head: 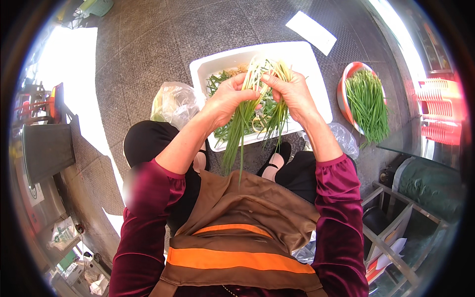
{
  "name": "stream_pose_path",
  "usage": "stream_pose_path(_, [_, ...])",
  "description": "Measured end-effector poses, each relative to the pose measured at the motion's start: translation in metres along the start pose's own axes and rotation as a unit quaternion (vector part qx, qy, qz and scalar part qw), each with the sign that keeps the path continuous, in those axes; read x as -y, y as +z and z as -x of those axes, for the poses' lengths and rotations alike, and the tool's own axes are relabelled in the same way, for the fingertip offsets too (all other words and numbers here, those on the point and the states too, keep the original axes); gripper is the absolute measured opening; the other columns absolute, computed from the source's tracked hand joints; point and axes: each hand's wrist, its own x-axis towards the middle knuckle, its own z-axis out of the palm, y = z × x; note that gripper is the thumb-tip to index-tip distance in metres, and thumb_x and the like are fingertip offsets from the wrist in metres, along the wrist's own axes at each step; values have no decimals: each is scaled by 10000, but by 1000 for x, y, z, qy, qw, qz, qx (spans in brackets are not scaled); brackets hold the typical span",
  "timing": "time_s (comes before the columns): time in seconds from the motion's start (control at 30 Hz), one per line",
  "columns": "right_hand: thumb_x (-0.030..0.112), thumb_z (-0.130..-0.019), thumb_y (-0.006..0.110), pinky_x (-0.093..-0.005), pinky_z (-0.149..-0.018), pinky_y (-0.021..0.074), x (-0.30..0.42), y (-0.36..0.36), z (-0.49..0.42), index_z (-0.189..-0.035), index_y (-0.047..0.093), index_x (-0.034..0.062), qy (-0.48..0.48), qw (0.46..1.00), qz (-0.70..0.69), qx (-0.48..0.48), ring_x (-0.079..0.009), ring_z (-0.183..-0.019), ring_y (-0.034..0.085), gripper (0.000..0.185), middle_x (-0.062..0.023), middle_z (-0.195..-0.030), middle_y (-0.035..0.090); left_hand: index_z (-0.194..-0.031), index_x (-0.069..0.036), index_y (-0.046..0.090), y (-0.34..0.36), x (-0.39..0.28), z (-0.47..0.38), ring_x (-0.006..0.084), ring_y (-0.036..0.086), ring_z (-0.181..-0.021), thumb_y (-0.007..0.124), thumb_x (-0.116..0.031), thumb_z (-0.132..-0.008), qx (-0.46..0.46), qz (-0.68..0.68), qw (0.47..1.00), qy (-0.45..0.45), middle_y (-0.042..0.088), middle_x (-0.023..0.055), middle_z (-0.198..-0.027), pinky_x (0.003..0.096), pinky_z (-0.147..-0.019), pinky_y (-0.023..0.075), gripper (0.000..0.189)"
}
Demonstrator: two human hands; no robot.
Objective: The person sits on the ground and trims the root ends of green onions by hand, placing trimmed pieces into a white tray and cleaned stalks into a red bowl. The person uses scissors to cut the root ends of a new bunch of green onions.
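Note:
Over a white foam box (315, 80) on the floor, my left hand (232, 97) holds a bunch of green chives (241, 118) by the pale stems, the leaves hanging down toward my apron. My right hand (291, 91) grips a second, smaller bunch (276, 118), its thumb at the pale stems between the hands. Loose green leaves and some brownish roots or scraps lie in the box beneath. To the right, an orange-red basin (343, 102) holds many green chives (365, 105) laid lengthwise.
A clear plastic bag (176, 102) with pale contents stands left of the box; another plastic bag (343, 139) lies right of it. A white sheet (311, 32) is on the textured floor. A metal rack (389, 237) is at lower right, red plastic baskets (441, 107) at far right.

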Motion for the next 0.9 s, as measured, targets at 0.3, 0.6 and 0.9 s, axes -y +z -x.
stream_pose_path(0.3, [127, -844, 717, -200, -464, 320, 5, 3, 5, -955, 695, 11, -29, 1000, 10, 5, -33, -522, 422, 162, 17, -723, 624, -1257, -35, 550, 0, -4, 2, 133, 620, -804, 668, -54, -841, -13, -42, 999, -27, 635, 41, -968, 269, -717, 537, 432])
stream_pose_path(0.6, [172, -872, 706, -197, -498, 306, 14, 1, 9, -905, 697, 8, -97, 994, 40, -15, -42, -542, 414, 167, 40, -662, 539, -1070, -6, 601, 3, -5, 4, 143, 622, -702, 643, -34, -807, -29, -34, 999, -17, 632, 51, -856, 287, -636, 541, 267])
stream_pose_path(0.9, [144, -869, 709, -204, -500, 339, 35, -28, 7, -897, 679, -9, -136, 986, -57, -82, -57, -538, 448, 158, 2, -678, 571, -1093, -3, 572, -7, 0, 0, 182, 641, -789, 660, -35, -803, -32, -38, 998, -39, 626, 80, -925, 325, -689, 552, 305])
